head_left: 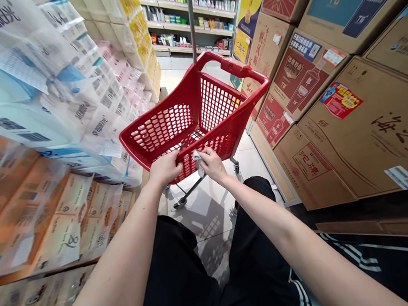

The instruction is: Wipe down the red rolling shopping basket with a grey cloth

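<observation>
A red plastic shopping cart [237, 122] with perforated basket walls stands in front of my knees, turned at an angle. My left hand [165, 168] is wrapped over the near rim of its basket. Just to the right, my right hand [212, 165] pinches a crumpled white cloth or tissue [197, 156] against the outside of the same side wall. Part of the white piece hangs below my fingers. The cart's handle [234, 67] is on the far side, and nothing is visible inside the basket.
Packs of wrapped tissue paper [90, 105] are piled high on the left. Stacked cardboard boxes [361, 131] line the right side. Shelves of toiletries [193, 17] stand behind the cart, beyond a thin grey pole [191, 22]. A caster wheel [180, 203] rests on the tiled floor [203, 214].
</observation>
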A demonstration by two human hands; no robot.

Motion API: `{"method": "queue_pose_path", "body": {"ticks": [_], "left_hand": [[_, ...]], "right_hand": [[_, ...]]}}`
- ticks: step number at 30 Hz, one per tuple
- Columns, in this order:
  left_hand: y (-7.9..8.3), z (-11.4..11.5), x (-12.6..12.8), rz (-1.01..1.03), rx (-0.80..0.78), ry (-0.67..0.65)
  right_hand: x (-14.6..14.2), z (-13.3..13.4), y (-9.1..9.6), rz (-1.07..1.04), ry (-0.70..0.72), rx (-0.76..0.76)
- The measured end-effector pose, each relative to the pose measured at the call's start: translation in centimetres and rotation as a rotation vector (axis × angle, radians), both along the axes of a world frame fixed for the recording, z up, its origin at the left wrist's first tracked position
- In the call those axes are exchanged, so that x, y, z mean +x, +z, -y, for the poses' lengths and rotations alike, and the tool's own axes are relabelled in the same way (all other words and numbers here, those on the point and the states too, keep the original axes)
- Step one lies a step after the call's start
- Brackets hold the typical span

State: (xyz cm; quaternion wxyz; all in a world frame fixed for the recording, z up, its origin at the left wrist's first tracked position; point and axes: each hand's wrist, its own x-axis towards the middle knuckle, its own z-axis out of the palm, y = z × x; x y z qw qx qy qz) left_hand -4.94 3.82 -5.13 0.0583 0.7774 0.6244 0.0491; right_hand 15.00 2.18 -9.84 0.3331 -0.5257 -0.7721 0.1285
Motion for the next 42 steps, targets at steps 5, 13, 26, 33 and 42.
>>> {"method": "queue_pose_path", "body": {"ticks": [5, 13, 26, 33, 42], "left_hand": [[0.0, -0.1, -0.2, 0.005, -0.008, 0.005], [0.3, 0.2, -0.2, 0.007, -0.012, 0.012], [0.4, 0.7, -0.1, 0.011, 0.000, -0.010], [0.4, 0.8, -0.2, 0.001, -0.006, -0.004], [0.7, 1.2, -0.4, -0.001, -0.026, -0.001]], "right_hand": [[-1.7, 0.4, 1.0, 0.201, -0.082, 0.001], [-0.6, 1.5, -0.3, 0.361, 0.051, 0.044], [0.0, 1.5, -1.0, 0.498, -0.038, 0.048], [-0.1, 0.6, -2.5, 0.416, -0.138, -0.038], [0.5, 1.0, -2.9, 0.318, -0.110, -0.072]]}}
